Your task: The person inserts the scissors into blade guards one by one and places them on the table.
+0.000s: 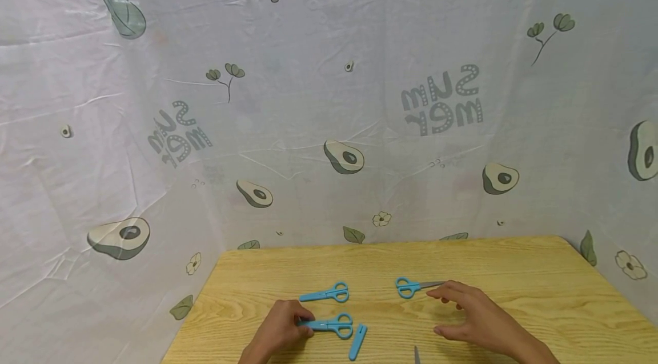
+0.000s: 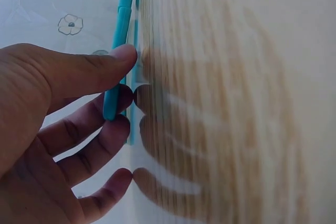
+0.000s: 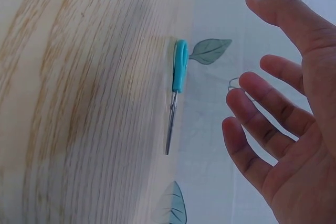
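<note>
My left hand (image 1: 281, 324) pinches the covered blade end of a pair of blue scissors (image 1: 339, 325) between thumb and fingers, low over the table. The left wrist view has the blue blade cover (image 2: 123, 27) running up from between the thumb and fingertips. Just behind lies a second pair of covered blue scissors (image 1: 325, 295). My right hand (image 1: 475, 318) hovers with fingers apart and holds nothing. Near its fingertips lie blue-handled scissors (image 1: 408, 288) with a bare metal blade, also seen as scissors (image 3: 180, 69) in the right wrist view.
A loose blue blade cover (image 1: 357, 342) lies on the wooden table (image 1: 247, 272), in front of the held scissors' handles. A pointed metal blade tip (image 1: 417, 355) shows at the bottom edge of the head view. A printed sheet (image 1: 298, 112) hangs behind and beside the table.
</note>
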`<state>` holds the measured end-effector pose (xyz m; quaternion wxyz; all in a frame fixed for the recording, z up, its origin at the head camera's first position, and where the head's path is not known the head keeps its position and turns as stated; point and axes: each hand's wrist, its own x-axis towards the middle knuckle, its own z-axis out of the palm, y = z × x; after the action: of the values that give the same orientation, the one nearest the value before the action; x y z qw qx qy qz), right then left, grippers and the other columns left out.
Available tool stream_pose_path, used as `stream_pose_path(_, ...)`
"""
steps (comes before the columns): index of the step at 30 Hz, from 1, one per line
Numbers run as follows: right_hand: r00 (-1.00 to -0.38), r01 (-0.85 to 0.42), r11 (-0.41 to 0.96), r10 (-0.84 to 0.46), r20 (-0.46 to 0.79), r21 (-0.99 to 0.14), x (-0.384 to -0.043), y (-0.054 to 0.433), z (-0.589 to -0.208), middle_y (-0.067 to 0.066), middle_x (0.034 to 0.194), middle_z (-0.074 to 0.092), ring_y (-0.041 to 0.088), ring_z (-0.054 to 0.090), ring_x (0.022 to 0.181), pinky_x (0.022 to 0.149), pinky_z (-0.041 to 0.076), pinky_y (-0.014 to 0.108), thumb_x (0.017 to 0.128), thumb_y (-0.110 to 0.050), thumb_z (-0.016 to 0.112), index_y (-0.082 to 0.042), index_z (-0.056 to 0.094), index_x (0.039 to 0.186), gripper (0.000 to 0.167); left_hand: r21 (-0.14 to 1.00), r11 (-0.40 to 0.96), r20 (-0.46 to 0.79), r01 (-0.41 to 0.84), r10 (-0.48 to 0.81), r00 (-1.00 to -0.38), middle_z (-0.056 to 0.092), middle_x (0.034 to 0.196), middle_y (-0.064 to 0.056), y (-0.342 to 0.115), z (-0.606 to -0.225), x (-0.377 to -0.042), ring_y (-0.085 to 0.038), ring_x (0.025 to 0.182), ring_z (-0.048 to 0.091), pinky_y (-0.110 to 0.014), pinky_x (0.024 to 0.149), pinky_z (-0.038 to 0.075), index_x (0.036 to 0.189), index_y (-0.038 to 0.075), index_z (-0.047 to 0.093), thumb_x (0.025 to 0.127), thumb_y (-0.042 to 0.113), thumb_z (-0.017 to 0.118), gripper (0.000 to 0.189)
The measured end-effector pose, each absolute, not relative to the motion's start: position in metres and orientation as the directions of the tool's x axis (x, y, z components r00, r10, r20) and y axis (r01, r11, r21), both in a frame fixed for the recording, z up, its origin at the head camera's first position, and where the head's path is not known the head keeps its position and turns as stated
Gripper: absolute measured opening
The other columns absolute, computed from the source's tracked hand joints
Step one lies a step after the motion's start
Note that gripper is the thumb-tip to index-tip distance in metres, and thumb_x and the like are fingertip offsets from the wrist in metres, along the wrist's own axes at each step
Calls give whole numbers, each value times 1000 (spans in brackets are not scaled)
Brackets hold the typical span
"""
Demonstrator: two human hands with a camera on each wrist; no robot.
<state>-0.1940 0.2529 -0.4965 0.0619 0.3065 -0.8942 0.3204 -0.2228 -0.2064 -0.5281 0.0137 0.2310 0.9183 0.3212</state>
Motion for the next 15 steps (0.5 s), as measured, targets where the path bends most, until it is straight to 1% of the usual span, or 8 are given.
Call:
stream_pose_path(6,-808,-582,605,-508,299,-543,-194,253,-497,8,123,71,13,68,101,70,56,29,90,-40,87,-13,70,138,57,593,687,124,420,437,-891,71,83,12,-206,-529,-222,5,68,50,-19,61,47,92,17,87,79,10,93,16)
stream_pose_path(10,-814,-569,608,-509,278,-553,-195,253,-496,9,125,71,15,68,102,71,56,29,91,-40,86,-11,69,139,59,591,695,119,410,428,-896,69,83,12,-205,-528,-222,4,68,51,-19,61,47,91,17,87,79,8,93,17)
stream_pose_path(15,-809,-576,599,-514,284,-556,-195,253,-496,11,126,70,17,68,102,72,57,29,91,-40,86,-9,69,138,59,584,698,121,415,431,-894,70,83,10,-204,-526,-221,4,68,50,-19,60,46,92,16,87,79,9,93,16)
